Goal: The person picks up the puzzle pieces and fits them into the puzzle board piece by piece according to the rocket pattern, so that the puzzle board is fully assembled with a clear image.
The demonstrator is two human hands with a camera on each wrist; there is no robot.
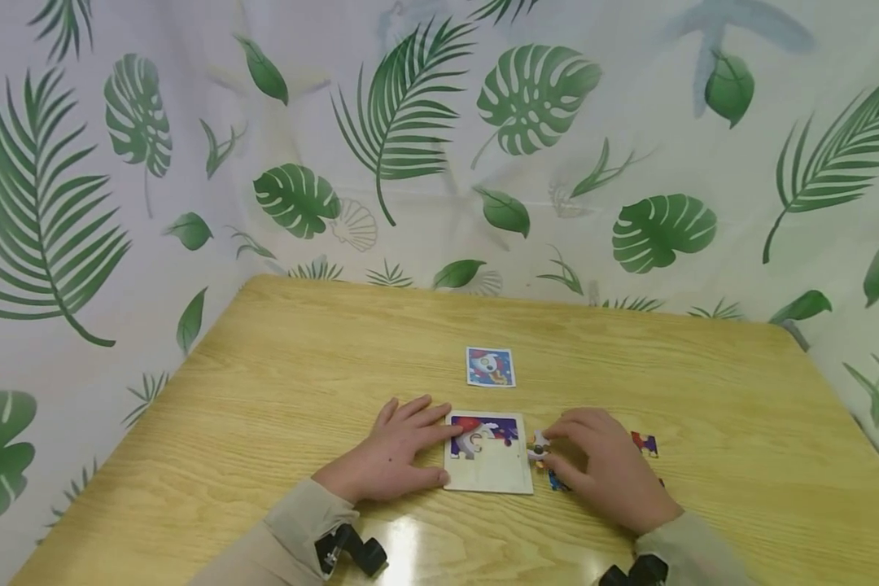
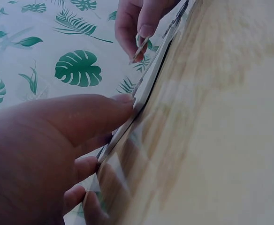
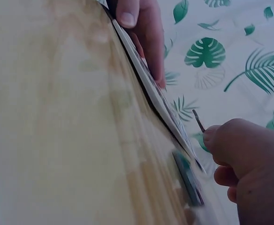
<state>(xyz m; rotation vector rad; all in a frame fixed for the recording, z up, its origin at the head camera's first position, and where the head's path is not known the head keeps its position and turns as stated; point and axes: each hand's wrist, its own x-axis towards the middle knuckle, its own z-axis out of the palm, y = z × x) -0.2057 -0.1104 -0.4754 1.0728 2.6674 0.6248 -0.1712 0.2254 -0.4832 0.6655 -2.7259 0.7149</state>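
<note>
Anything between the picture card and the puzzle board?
Just bare wooden tabletop between picture card and puzzle board, as the head view shows.

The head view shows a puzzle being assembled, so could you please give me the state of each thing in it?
Puzzle board: flat on the table, partly filled, bare along the bottom
Left hand's grip: fingers spread, resting on the board's left side
Held piece: lifted, not fitted
Right hand's grip: pinching that piece
Loose pieces: on the table, partly hidden
Picture card: flat, face up
</note>
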